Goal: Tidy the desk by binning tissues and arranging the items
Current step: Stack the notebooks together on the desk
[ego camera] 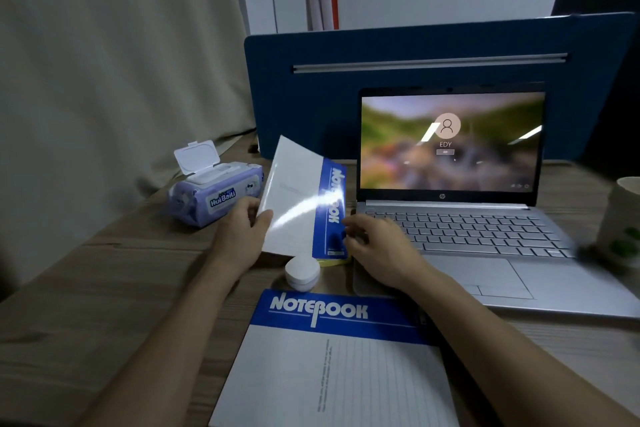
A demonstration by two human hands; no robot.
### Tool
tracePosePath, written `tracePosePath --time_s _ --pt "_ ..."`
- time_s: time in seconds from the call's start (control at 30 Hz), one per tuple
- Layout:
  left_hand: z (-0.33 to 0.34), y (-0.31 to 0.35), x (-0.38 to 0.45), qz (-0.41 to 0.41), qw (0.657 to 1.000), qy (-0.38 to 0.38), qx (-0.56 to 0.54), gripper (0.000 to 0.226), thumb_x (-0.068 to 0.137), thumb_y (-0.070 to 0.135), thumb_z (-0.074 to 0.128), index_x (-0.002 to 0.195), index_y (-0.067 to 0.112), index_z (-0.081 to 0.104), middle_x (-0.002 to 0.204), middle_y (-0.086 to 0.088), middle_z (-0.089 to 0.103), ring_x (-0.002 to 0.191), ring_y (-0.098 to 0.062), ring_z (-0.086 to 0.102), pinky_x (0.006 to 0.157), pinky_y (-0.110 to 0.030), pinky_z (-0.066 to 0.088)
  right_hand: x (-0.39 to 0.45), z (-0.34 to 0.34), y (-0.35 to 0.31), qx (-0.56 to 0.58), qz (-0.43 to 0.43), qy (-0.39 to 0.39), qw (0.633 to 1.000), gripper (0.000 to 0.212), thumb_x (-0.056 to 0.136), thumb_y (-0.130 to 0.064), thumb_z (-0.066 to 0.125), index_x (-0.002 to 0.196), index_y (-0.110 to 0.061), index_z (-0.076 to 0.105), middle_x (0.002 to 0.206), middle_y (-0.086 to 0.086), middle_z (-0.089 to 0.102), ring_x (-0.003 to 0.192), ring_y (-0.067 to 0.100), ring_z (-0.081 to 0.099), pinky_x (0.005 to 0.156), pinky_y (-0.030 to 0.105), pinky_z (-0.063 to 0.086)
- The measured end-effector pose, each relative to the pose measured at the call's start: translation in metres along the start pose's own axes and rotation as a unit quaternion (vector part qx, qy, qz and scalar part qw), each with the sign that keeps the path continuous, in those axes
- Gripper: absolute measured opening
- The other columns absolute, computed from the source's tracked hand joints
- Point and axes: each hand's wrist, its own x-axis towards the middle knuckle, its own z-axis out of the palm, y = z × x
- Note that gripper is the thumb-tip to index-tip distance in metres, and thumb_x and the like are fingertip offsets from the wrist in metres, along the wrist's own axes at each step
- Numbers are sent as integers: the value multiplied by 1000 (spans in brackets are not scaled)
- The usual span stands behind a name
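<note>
My left hand (pixel 242 229) grips the lower left edge of a blue-and-white notebook (pixel 298 198), which is tilted up off the wooden desk (pixel 104 288). My right hand (pixel 377 250) touches that notebook's blue spine edge with its fingertips, over the laptop's left corner. A second notebook (pixel 332 364) lies flat at the desk's front, between my forearms. A purple wet-wipe pack (pixel 214 194) with its white lid flipped open sits left of the raised notebook. No loose tissues are visible.
An open laptop (pixel 467 236) with a lit login screen fills the right. A small white round container (pixel 302 272) and something yellow (pixel 334 261) sit under the raised notebook. A white mug (pixel 623 218) stands far right. A blue divider (pixel 415 55) closes the back.
</note>
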Motion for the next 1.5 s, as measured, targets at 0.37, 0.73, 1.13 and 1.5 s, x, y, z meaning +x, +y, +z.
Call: tracePosePath --time_s 0.37,0.73,1.13,1.5 --pt "-13 -11 -1 -21 984 128 -126 12 102 25 43 110 16 40 108 -5 56 84 -5 57 59 -21 45 -8 -11 -15 5 -68 -7 998 21 90 -26 62 111 -23 62 101 -4 67 92 9 60 81 27 50" --pt "-21 -5 -24 11 978 152 -144 10 104 23 42 107 17 36 99 4 54 82 -1 58 55 -13 47 -61 -9 -15 -74 -99 -107 987 41 79 -59 65 112 -35 59 101 -16 59 104 10 42 84 30 46" --pt "-58 -1 -92 13 971 181 -156 10 104 17 40 108 12 32 103 -5 51 78 -1 54 49 -4 43 -73 0 -41 -200 -57 -153 966 57 72 -65 67 118 -34 54 105 -10 52 103 15 30 80 38 27" --pt "-62 5 -103 31 963 205 -170 9 104 10 40 107 9 32 102 -6 50 77 -2 53 53 -3 42 -54 7 -69 -252 -3 -190 949 62 71 -56 76 119 -22 57 105 2 57 102 24 45 92 41 42"
